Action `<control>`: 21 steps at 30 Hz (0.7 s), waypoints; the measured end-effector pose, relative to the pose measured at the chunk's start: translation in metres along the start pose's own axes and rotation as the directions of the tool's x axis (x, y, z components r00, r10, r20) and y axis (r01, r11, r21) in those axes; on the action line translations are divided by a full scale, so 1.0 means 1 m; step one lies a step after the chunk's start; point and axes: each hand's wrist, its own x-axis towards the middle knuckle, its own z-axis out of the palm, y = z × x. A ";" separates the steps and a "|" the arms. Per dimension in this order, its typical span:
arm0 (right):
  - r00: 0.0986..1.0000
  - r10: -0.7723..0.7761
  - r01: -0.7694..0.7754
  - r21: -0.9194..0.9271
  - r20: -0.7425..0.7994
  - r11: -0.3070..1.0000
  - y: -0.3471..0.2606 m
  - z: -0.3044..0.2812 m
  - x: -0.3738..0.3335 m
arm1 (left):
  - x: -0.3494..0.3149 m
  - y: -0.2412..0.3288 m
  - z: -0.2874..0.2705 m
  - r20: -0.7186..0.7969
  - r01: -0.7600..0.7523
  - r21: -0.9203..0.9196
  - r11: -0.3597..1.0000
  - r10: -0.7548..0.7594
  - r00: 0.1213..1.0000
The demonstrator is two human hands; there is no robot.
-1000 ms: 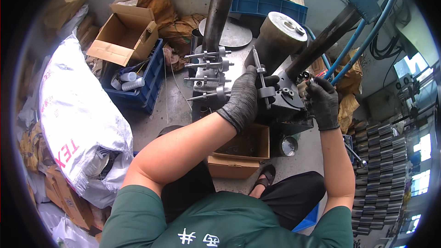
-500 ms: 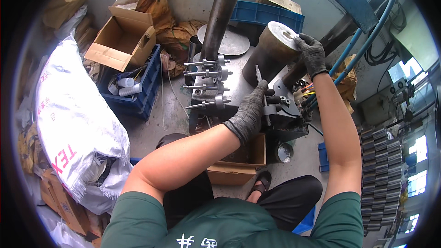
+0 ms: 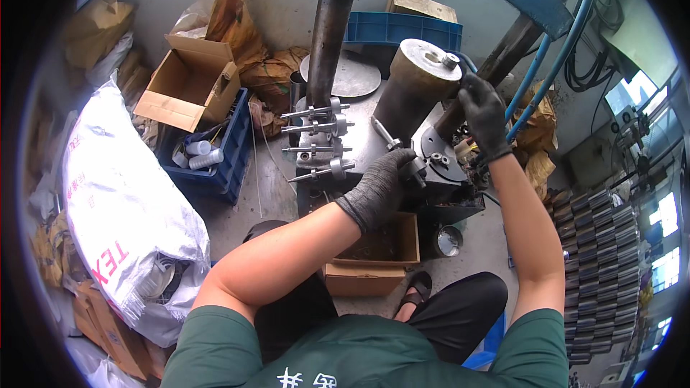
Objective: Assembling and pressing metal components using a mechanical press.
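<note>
My left hand [image 3: 379, 188], in a dark grey glove, is closed round a metal shaft with a round collar [image 3: 415, 167]; its pointed end tilts up to the left. My gloved right hand [image 3: 483, 116] is beside the upper right side of a thick metal cylinder [image 3: 410, 90], fingers loosely bent and seemingly with nothing in them. A small round metal piece [image 3: 451, 61] sits on the cylinder's top, just above the right fingertips. Several similar collared shafts [image 3: 316, 128] lie in a row along the left edge of the metal worktop [image 3: 365, 104].
A dark upright post [image 3: 332, 29] rises behind the shafts. Blue hoses [image 3: 540, 90] run at the right. An open carton [image 3: 364, 278] stands below the worktop. At the left are a blue crate [image 3: 231, 165], another carton [image 3: 169, 109] and a big white sack [image 3: 118, 194].
My right hand has moved down off the small piece on the cylinder's top, which now shows. The shaft in my left hand has tipped to the left. The view has shifted slightly.
</note>
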 end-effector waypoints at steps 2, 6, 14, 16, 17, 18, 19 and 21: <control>0.995 0.078 -0.087 0.132 0.069 0.988 -0.019 -0.014 -0.051 | 0.006 -0.003 -0.036 0.189 -0.291 0.462 0.838 0.227 0.955; 0.827 0.379 -0.533 0.365 0.415 0.763 -0.016 -0.036 -0.165 | -0.027 0.016 0.007 0.260 -0.331 0.640 0.693 0.210 0.943; 0.561 0.016 -0.008 -0.013 0.828 1.000 -0.040 -0.046 -0.208 | -0.024 0.004 0.006 0.290 -0.467 0.631 0.620 0.370 0.883; 0.461 0.007 0.037 -0.027 0.888 0.999 -0.039 -0.044 -0.208 | -0.016 0.009 0.016 0.330 -0.570 0.576 0.587 0.471 0.818; 0.474 0.016 0.022 -0.030 0.880 0.999 -0.037 -0.046 -0.209 | -0.007 0.015 0.031 0.403 -0.637 0.600 0.483 0.506 0.763; 0.431 0.043 0.002 -0.049 0.901 0.999 -0.039 -0.045 -0.206 | -0.001 0.027 0.048 0.477 -0.703 0.618 0.352 0.543 0.691; 0.380 0.079 -0.020 -0.078 0.921 0.997 -0.039 -0.047 -0.207 | 0.007 0.038 0.066 0.550 -0.755 0.615 0.226 0.563 0.617; 0.378 0.091 -0.076 -0.066 0.922 0.995 -0.032 -0.046 -0.212 | 0.023 0.060 0.106 0.573 -0.763 0.633 0.134 0.582 0.577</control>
